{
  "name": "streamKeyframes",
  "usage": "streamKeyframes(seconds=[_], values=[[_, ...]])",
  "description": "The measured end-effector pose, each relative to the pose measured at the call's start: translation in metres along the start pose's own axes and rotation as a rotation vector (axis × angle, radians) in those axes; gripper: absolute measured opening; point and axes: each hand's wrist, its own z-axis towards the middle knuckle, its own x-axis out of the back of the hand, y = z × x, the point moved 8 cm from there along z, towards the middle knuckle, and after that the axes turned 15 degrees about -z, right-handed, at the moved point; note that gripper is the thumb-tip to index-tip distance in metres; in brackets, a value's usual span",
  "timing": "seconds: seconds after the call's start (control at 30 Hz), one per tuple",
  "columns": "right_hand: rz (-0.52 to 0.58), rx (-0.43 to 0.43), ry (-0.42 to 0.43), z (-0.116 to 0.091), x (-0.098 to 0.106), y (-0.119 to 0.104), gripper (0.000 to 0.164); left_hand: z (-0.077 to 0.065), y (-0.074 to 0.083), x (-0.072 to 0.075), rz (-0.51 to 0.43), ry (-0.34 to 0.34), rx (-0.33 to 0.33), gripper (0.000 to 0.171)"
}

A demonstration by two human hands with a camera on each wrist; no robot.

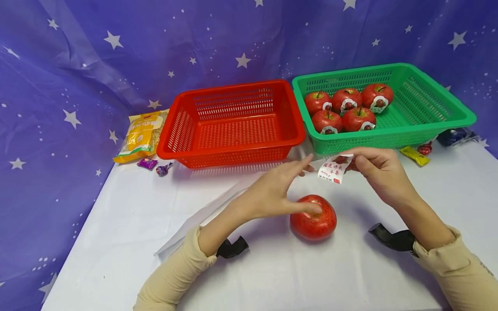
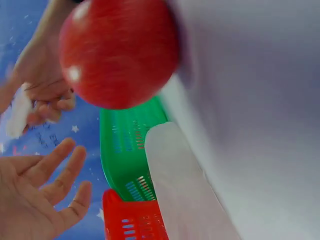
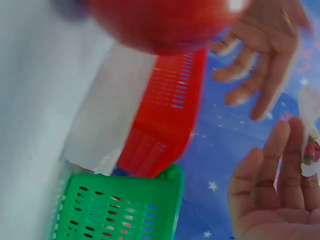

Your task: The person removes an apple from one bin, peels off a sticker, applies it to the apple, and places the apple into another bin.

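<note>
A red apple [image 1: 315,226] without a visible label sits on the white table between the two hands. My left hand [image 1: 272,192] hovers over it, fingers spread and bent slightly; its thumb overlaps the apple in the head view, but the left wrist view shows a gap. To the right, my right hand [image 1: 383,175] pinches a white printed apple sticker [image 1: 331,171] between thumb and fingers, above the table. A long pale strip of paper [image 2: 182,185], perhaps sticker backing, lies behind the apple, partly hidden by the left arm.
A red basket [image 1: 233,153] stands at the back with nothing inside. Beside it, a green basket [image 1: 424,131] holds several labelled apples [image 1: 359,119]. A yellow snack bag [image 1: 142,136], a purple candy [image 1: 147,163] and a lollipop [image 1: 163,169] lie left; a yellow wrapped candy [image 1: 415,156] lies right.
</note>
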Motion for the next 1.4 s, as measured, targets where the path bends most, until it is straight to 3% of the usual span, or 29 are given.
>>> streamKeyframes(seconds=[0.07,0.13,0.2,0.27,0.43,0.5,0.57,0.73,0.9,1.03,1.1,1.23,1.3,1.4], values=[[0.015,0.032,-0.048,-0.001,-0.003,-0.006,0.024,-0.007,0.004,-0.013,0.154,-0.101,-0.030,0.103],[-0.027,0.045,-0.076,-0.002,-0.007,-0.010,0.030,-0.012,0.004,-0.027,0.236,-0.206,-0.076,0.100],[-0.114,0.063,-0.119,-0.003,-0.014,-0.013,0.033,-0.013,-0.003,-0.035,0.202,-0.290,-0.078,0.092],[-0.243,0.072,-0.158,-0.005,-0.022,-0.014,0.034,-0.009,-0.018,-0.035,0.093,-0.308,-0.040,0.084],[-0.568,0.121,-0.239,-0.012,-0.042,-0.010,0.036,-0.003,-0.062,-0.024,-0.259,-0.259,0.123,0.072],[-0.630,0.152,-0.245,-0.014,-0.047,-0.008,0.037,-0.003,-0.072,-0.023,-0.328,-0.246,0.152,0.068],[-0.657,0.191,-0.243,-0.016,-0.051,-0.007,0.040,-0.002,-0.076,-0.022,-0.349,-0.241,0.138,0.065],[-0.617,0.326,-0.249,-0.019,-0.059,-0.009,0.044,0.002,-0.076,-0.022,-0.364,-0.251,0.107,0.063],[-0.598,0.435,-0.267,-0.021,-0.062,-0.011,0.047,0.002,-0.078,-0.021,-0.338,-0.270,0.137,0.065],[-0.614,0.519,-0.284,-0.024,-0.064,-0.012,0.020,0.001,-0.081,-0.022,-0.335,-0.263,0.195,0.067],[-0.632,0.573,-0.277,-0.026,-0.064,-0.014,0.014,0.002,-0.080,-0.023,-0.335,-0.238,0.212,0.069],[-0.730,0.658,-0.213,-0.025,-0.061,-0.019,0.027,0.011,-0.072,-0.022,-0.279,-0.108,0.179,0.072],[-0.841,0.627,-0.181,-0.023,-0.059,-0.017,0.041,0.014,-0.070,-0.021,-0.248,-0.045,0.160,0.070],[-0.904,0.407,-0.220,-0.016,-0.053,-0.001,0.072,0.015,-0.069,-0.021,-0.229,-0.011,0.168,0.061]])
